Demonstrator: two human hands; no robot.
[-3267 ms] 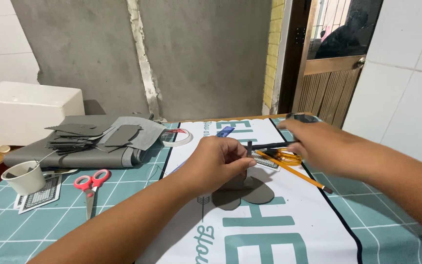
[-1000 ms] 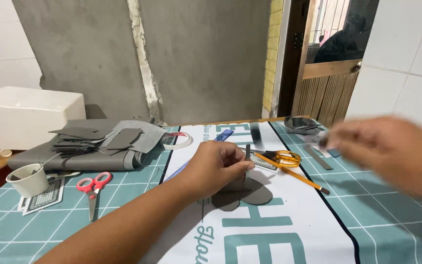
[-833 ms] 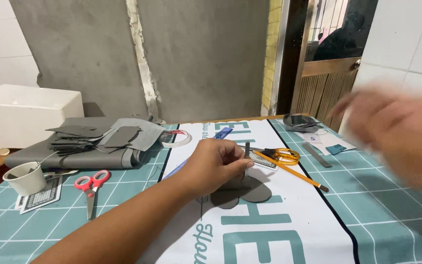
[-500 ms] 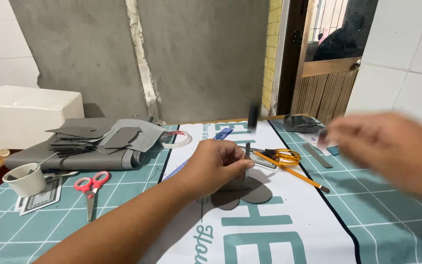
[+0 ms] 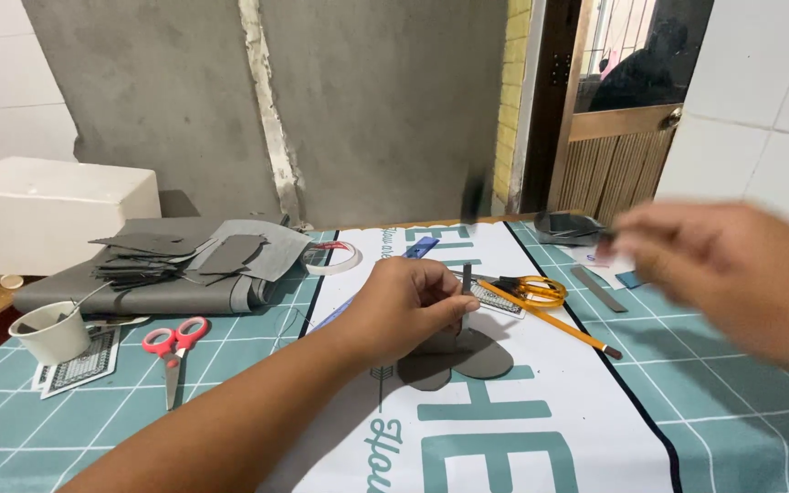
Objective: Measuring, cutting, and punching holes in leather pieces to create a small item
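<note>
From your head camera, your left hand sits at the centre of the frame, fingers curled together and pinching a thin, dark upright strip at its lower end. Beneath that hand, flat dark grey rounded cut-outs of soft sheet material lie on the white printed banner with teal lettering, which covers the middle of the teal gridded cutting mat on the table. Your right hand is raised at the right of the frame, blurred; you cannot tell whether it is spread or closed.

Just right of the strip lie yellow-handled scissors and a long yellow pencil, running diagonally toward the lower right. A flat grey metal ruler rests nearby. In the left half, red-handled scissors lie on the mat, beside a small white paper cup. Behind them, a folded roll of grey sheet with cut scraps stacked on it, and a white foam box at upper left. A clear tape roll sits near the banner's top edge.
</note>
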